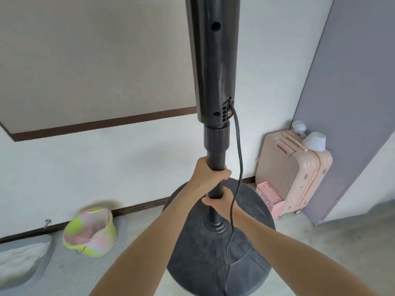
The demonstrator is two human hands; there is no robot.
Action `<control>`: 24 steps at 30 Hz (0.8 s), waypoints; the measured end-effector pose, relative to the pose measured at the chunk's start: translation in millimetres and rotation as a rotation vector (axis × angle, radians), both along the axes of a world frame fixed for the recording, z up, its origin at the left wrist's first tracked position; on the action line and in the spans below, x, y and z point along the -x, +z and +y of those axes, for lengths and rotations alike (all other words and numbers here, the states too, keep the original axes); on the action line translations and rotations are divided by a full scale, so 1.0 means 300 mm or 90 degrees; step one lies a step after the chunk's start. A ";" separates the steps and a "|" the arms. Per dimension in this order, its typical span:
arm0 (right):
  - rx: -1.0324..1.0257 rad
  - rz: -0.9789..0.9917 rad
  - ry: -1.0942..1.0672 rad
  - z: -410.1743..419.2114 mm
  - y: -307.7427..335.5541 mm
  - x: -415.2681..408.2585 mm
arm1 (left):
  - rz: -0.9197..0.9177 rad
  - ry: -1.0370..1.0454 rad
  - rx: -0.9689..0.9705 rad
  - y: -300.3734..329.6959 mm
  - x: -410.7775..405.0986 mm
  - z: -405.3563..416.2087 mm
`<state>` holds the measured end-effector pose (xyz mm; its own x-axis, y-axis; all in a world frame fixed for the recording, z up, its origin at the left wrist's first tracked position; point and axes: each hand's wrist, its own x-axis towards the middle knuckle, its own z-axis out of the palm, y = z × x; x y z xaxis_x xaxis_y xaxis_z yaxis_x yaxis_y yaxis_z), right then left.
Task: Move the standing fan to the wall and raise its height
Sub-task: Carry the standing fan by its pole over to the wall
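Observation:
A black standing fan fills the middle of the view, seen from behind and above. Its thick upper column (211, 60) ends in a ribbed collar (216, 137) over a thin pole (216, 159). The round dark base (252, 253) sits close to the white wall (106, 167). My left hand (208, 173) grips the pole just below the collar. My right hand (222, 200) grips the pole lower down. A black power cord (237, 167) hangs from the column over the base. The fan head is out of view above.
A pink suitcase (292, 174) with a white ribbed lampshade (314, 141) on it stands right of the base, beside a grey door panel (352, 103). A pink box (269, 195) lies at its foot. A yellow-pink soft tub (89, 233) sits on a mat at the left.

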<state>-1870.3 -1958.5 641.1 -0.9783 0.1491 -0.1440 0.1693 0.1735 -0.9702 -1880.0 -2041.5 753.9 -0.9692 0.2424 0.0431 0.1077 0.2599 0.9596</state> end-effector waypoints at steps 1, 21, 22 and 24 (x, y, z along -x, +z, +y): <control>0.002 -0.015 -0.001 0.030 -0.001 0.067 | -0.001 -0.004 -0.001 -0.002 0.070 0.027; 0.019 -0.074 -0.149 0.377 -0.286 1.040 | -0.058 -0.166 0.035 -0.330 1.135 0.413; 0.019 -0.080 -0.155 0.394 -0.319 1.075 | -0.064 -0.170 0.035 -0.361 1.170 0.431; 0.014 -0.084 -0.159 0.428 -0.383 1.134 | -0.065 -0.170 0.032 -0.427 1.232 0.464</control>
<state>-2210.4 -1830.1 526.2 -0.8843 0.3785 -0.2733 0.3291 0.0902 -0.9400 -2249.6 -1902.2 625.7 -0.8692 0.4895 -0.0695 0.0827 0.2824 0.9557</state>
